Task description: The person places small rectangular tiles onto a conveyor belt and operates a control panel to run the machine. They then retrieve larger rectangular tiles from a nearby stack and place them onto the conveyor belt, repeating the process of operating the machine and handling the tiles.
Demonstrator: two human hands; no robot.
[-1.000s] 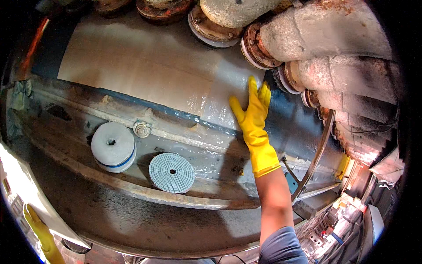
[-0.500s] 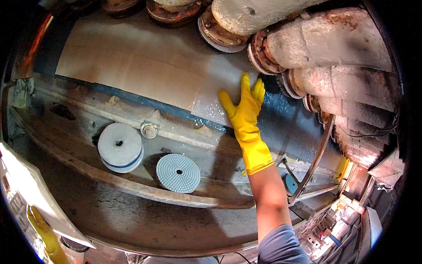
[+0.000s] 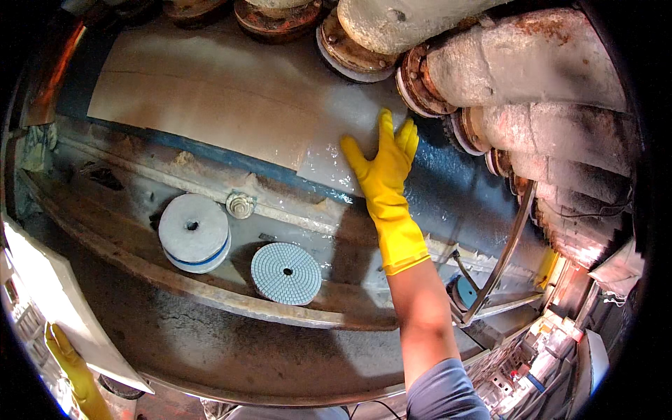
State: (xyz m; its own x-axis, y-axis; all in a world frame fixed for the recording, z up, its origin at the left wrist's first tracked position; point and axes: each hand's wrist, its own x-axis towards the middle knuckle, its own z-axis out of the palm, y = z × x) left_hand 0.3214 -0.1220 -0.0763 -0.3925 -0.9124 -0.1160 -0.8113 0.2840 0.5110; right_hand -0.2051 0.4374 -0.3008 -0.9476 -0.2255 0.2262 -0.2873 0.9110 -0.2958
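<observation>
My right hand [image 3: 386,164], in a long yellow rubber glove, lies with fingers spread on the wet, shiny grey end of a flat slab [image 3: 203,105]. The rest of the slab is brownish and looks dry. At the lower left, my left hand [image 3: 68,360], also in a yellow glove, is beside the edge of a white panel [image 3: 59,294], its fingers stretched out. On the ledge below the slab sit a thick stack of round pads [image 3: 194,245] with a blue band and a pale, segmented polishing disc [image 3: 302,285].
A row of grimy machine heads [image 3: 357,52] with rusty flanges hangs over the slab's far side and runs off to the right. A metal bar [image 3: 500,252] slants up by my right forearm, near a blue-green disc [image 3: 464,292]. A curved ledge rim [image 3: 266,313] crosses the front.
My right hand has shifted slightly left, and the slab's wet end has moved left with it. My left hand and the discs stay nearly where they were.
</observation>
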